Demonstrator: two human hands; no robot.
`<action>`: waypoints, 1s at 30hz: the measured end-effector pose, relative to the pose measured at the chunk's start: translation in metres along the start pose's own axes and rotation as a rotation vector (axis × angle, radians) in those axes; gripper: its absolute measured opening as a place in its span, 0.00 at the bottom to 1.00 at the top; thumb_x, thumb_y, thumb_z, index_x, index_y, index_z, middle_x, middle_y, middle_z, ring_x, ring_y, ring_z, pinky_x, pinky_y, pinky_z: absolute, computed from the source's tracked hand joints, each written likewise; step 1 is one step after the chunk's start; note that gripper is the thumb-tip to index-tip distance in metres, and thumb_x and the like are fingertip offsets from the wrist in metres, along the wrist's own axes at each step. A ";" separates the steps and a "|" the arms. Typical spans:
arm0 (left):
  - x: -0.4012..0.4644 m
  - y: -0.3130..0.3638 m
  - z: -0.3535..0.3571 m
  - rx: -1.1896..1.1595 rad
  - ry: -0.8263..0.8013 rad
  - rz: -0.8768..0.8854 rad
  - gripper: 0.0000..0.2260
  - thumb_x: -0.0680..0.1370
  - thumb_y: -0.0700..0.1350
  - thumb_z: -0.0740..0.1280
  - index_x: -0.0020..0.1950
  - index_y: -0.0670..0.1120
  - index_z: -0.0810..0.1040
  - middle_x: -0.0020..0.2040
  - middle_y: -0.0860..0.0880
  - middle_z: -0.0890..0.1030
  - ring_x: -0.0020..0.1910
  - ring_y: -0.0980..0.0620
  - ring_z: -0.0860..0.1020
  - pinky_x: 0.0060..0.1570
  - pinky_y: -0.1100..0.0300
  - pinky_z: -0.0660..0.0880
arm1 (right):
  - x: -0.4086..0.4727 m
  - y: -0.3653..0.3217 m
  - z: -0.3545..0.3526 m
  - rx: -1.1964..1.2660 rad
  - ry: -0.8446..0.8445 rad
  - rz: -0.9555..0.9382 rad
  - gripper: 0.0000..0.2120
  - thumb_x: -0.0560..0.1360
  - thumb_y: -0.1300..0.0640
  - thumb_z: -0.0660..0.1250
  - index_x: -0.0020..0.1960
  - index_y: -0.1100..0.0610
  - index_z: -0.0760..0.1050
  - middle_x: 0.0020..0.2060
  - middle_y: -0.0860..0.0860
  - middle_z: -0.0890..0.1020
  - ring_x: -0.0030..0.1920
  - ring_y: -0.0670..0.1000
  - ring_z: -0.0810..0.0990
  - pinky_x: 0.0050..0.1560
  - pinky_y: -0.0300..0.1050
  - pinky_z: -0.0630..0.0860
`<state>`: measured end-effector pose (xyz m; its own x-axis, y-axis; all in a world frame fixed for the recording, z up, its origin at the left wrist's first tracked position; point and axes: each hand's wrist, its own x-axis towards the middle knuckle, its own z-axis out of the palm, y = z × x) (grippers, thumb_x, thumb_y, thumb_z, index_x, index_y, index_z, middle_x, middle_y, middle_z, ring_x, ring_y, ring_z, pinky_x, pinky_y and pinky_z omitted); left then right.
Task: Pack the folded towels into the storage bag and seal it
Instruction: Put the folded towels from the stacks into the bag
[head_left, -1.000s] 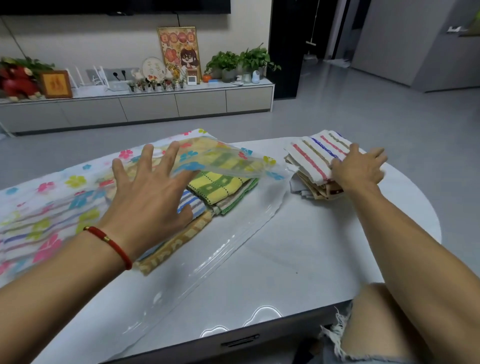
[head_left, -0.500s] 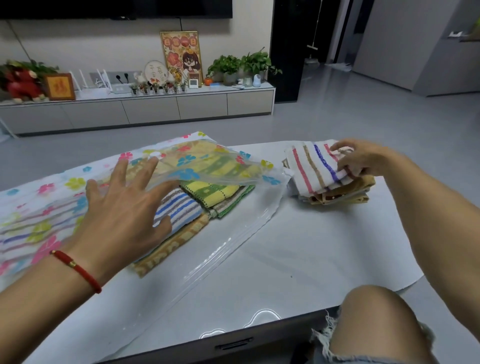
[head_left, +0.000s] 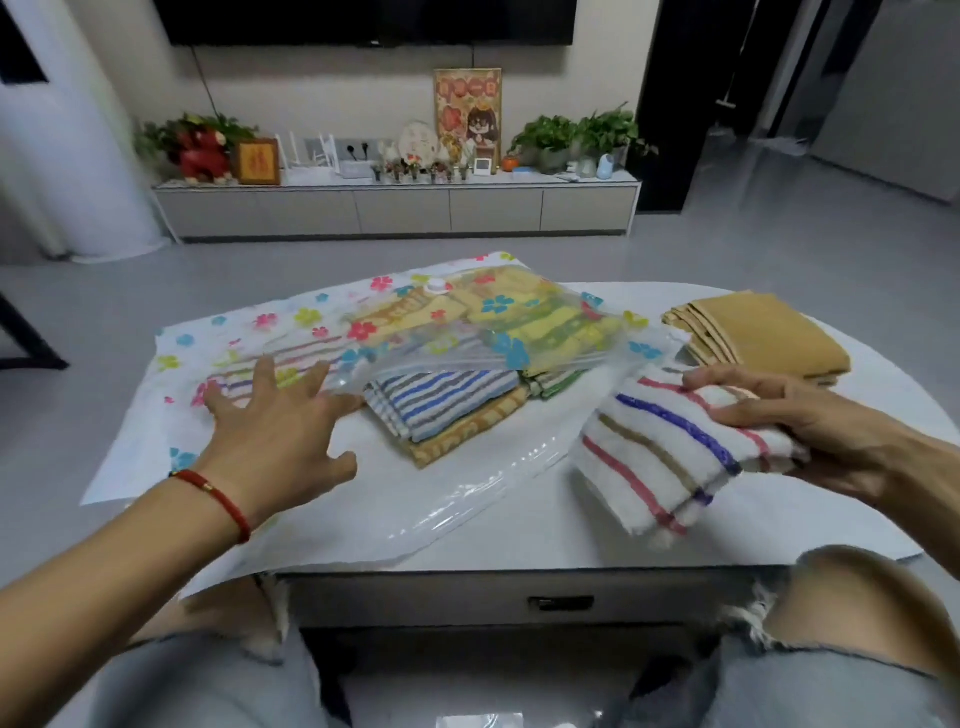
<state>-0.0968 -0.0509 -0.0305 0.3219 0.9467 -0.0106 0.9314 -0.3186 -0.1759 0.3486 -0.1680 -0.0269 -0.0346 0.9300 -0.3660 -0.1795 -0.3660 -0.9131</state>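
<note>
The storage bag (head_left: 363, 332) is lying flat on the white table (head_left: 545, 525), its mouth gaping over a blue-striped towel (head_left: 441, 405) half inside; the left hand (head_left: 275, 431) is pressing the bag with fingers spread, while the right hand (head_left: 831, 431) is gripping a folded striped towel (head_left: 670, 457) just beside the opening; a mustard towel stack (head_left: 763, 332) is sitting beyond, and the towels deeper inside are blurring behind the flowered plastic

Soft, even indoor light; glare streaks the clear plastic storage bag (head_left: 457, 499) at 6 o'clock; edges bow, fisheye-style; slight overall blur.
</note>
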 end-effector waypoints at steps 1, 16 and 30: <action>-0.003 -0.006 -0.002 0.005 -0.008 0.003 0.31 0.72 0.65 0.64 0.74 0.64 0.61 0.80 0.56 0.51 0.77 0.36 0.48 0.65 0.24 0.56 | 0.004 0.005 0.021 0.013 -0.045 0.005 0.16 0.71 0.66 0.72 0.58 0.56 0.85 0.63 0.58 0.84 0.52 0.57 0.87 0.44 0.48 0.86; 0.000 -0.028 -0.057 -0.294 0.045 0.024 0.36 0.66 0.61 0.58 0.75 0.60 0.61 0.78 0.66 0.47 0.78 0.41 0.49 0.64 0.22 0.54 | 0.162 0.097 0.350 0.357 -0.120 0.003 0.20 0.76 0.73 0.62 0.66 0.64 0.78 0.58 0.67 0.83 0.58 0.65 0.84 0.58 0.59 0.82; -0.011 -0.022 -0.037 -0.345 0.029 0.036 0.36 0.67 0.54 0.61 0.76 0.61 0.59 0.78 0.66 0.47 0.79 0.45 0.46 0.68 0.27 0.54 | 0.160 0.119 0.302 -1.101 -0.050 -0.420 0.19 0.78 0.62 0.63 0.67 0.55 0.79 0.63 0.58 0.80 0.62 0.61 0.78 0.61 0.46 0.72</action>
<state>-0.1145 -0.0560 0.0096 0.3559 0.9343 0.0185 0.9202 -0.3538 0.1674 0.0250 -0.0522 -0.1401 -0.2180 0.9758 -0.0148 0.7581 0.1598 -0.6323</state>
